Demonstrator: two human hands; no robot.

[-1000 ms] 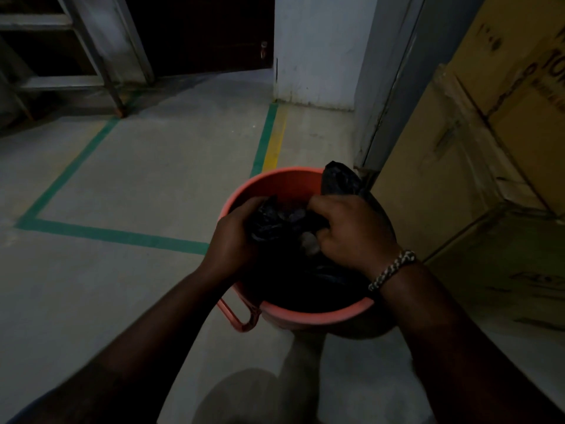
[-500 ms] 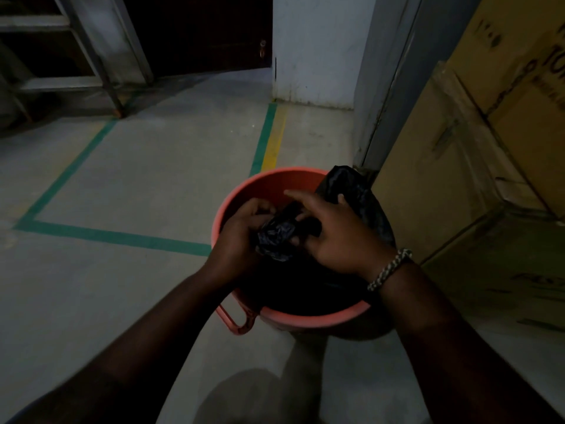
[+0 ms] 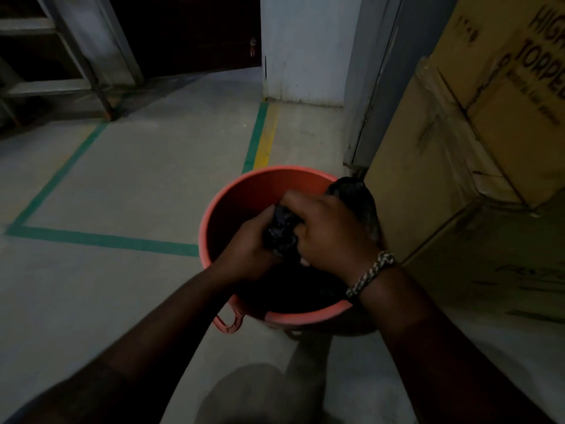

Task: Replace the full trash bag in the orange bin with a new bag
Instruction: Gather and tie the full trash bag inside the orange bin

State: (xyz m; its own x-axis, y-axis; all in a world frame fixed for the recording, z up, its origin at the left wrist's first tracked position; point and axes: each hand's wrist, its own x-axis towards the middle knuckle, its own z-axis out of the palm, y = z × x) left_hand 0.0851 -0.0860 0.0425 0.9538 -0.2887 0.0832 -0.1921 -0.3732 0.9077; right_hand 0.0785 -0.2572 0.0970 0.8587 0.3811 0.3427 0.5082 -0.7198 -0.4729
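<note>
Black trash bag [image 3: 282, 232] bunched above the orange bin [image 3: 241, 194] mouth, gripped tight on either side by left hand [image 3: 244, 250] and right hand [image 3: 330, 237], more plastic draped over the bin's far-right rim, cardboard boxes [image 3: 458, 142] right of the bin.

Right hand [image 3: 330, 237]: fingers stood spread and nearly straight half a second ago; now curled down over the bunched neck of the black bag [image 3: 281, 232], gripping it from the right. Left hand [image 3: 244, 250]: thumb has moved up along the bunch's left side, hold closer than before. Bunch itself has gone narrower and tighter, squeezed upright between both hands; a second ago it lay wider and looser beneath them
</note>
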